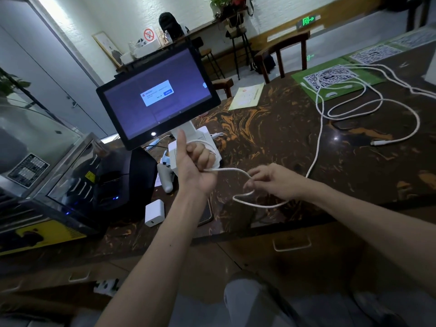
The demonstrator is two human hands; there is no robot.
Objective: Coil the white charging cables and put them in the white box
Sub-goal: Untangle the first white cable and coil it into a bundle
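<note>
My left hand [197, 161] is raised above the counter, thumb up, fingers curled round several turns of a white charging cable [317, 147]. From the fist the cable runs right to my right hand [271, 179], which pinches it between fingertips, then loops down and trails away across the dark marbled counter [271, 133] to a plug at the right. A second white cable [349, 100] lies in loose loops at the far right. A white box [175, 156] stands behind my left hand, mostly hidden by it.
A tablet screen on a stand [158, 95] rises left of my left hand. A white charger brick [154, 212] and a white controller [165, 175] lie near the counter's front left. Green QR mats [335, 79] and a yellow paper [247, 95] lie farther back.
</note>
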